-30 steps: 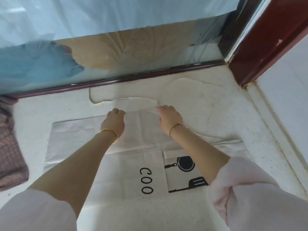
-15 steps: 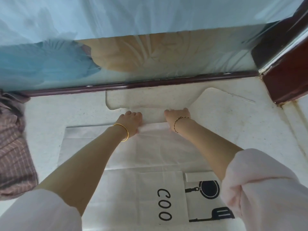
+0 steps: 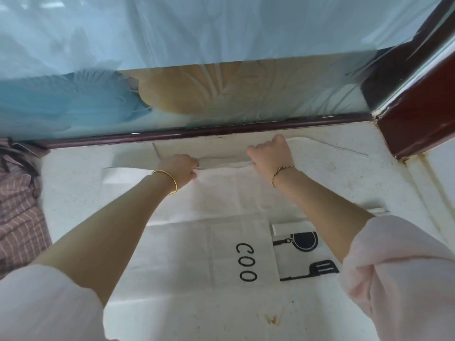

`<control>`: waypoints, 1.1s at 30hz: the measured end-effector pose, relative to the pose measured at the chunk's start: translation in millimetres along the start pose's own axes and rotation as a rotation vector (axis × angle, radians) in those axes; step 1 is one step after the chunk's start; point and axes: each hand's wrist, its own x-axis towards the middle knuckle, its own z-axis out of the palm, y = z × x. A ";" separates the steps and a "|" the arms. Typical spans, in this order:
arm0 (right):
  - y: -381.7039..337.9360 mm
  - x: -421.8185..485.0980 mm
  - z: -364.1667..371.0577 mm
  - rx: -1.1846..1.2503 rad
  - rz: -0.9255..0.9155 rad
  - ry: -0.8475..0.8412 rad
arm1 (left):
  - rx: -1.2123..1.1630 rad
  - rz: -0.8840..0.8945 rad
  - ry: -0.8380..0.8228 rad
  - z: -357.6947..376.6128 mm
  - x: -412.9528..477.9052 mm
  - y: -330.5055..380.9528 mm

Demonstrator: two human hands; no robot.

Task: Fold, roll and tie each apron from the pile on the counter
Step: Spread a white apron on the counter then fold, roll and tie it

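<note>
The white speckled counter [image 3: 73,198] fills the lower view and runs back to a dark sill under a patterned window. A white apron [image 3: 221,193] lies flat across most of it, with its long side pointing away from the person. The print is cut off at "COO" beside a pan-and-spatula graphic, and crease lines and overlapping panels show in the cloth, so the folding step looks done, or nearly so.

At the left edge sits a bunched plaid cloth [image 3: 19,212]. It may belong to the pile still waiting, but that cannot be told from here.

At the apron's far end, near the sill, a narrow raised ridge of cloth [image 3: 221,162] runs between the hands. This is probably the first turn of the roll. Everything nearer than the ridge lies unrolled, so the rolling has barely begun and the tie is not yet made.

The left hand [image 3: 179,168] has its fingers curled round the left end of the ridge and pinches the cloth. The right hand [image 3: 270,153] is knuckles up and grips the right end the same way — both hold the apron and nothing else. A faint line on the counter to the right could be a strap, but it is too faint to say.
</note>
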 end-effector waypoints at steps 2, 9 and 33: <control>3.6 -4.5 -23.8 -0.026 0.031 0.038 | 0.056 0.021 0.170 -10.9 -6.2 2.4; -24.8 -76.4 -6.4 -0.247 0.071 0.171 | 0.395 0.519 0.408 16.9 -81.4 -2.8; -66.3 -214.6 45.7 -0.051 0.278 -0.296 | 0.242 0.282 -0.117 77.2 -130.3 86.0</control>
